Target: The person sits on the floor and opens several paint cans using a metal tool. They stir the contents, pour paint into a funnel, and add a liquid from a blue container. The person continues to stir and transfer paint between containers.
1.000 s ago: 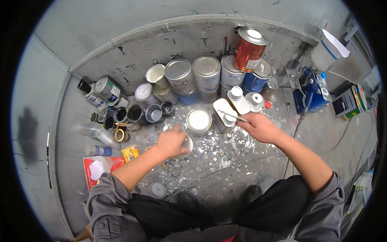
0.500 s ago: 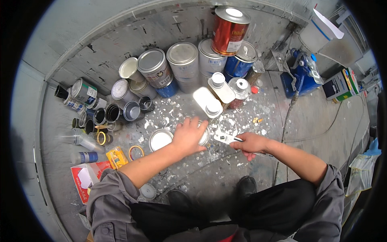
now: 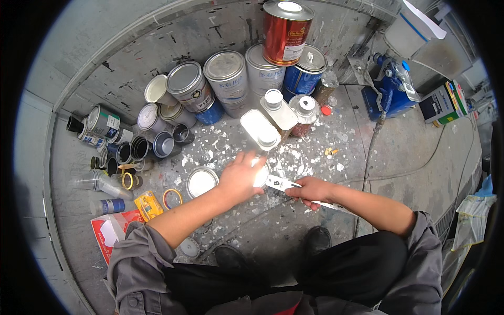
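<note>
My left hand (image 3: 237, 178) spans a low round can (image 3: 261, 172) with a white top, thumb on the near side and fingers around the far side. The hand hides much of that can, so I cannot tell a lid from paint. In my right hand (image 3: 311, 192) is a flat white mixing stick (image 3: 278, 182) with black marks. Its left end meets the can's right rim, and its other end sticks out past my palm. A second low can (image 3: 202, 182), white on top, stands to the left of my left hand. Just beyond my fingers is a rectangular tin (image 3: 258, 127) with a round cap.
Large paint cans (image 3: 226, 73) line the wall, one red can (image 3: 286, 34) stacked on top. Dark cups (image 3: 139, 148), a yellow packet (image 3: 149, 205) and a tape ring (image 3: 172, 198) lie left. A blue container (image 3: 391, 100) and a hose (image 3: 374, 152) are right. White flecks dot the floor.
The view has shifted slightly. My right hand has moved left toward the can, bringing the stick's end from beside it to its rim. My left hand stays on the can.
</note>
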A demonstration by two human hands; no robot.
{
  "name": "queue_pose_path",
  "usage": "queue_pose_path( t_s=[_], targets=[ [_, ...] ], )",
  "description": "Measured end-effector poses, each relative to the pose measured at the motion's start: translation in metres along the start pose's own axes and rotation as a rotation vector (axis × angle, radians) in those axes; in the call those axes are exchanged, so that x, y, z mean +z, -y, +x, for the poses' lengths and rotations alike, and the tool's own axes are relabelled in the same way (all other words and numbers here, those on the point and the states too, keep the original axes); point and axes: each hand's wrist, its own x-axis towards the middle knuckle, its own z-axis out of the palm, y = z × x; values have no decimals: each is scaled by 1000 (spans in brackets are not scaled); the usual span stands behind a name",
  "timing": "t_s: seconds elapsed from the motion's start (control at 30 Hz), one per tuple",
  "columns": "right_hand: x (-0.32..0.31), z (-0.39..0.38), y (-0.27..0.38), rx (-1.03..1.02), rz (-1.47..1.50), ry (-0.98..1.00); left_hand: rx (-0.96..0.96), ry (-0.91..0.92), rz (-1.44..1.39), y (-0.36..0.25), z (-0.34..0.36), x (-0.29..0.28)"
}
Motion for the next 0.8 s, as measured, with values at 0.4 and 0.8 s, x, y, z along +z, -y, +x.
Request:
queue_pose_path(
  t_s=[0.4,0.8],
  targets=[
    [-8,7,0,33,-103,3,43,-75,2,4,0,2],
    [11,-27,32,-34,-668,-317,22,-70,-22,9,-6,1]
  ],
)
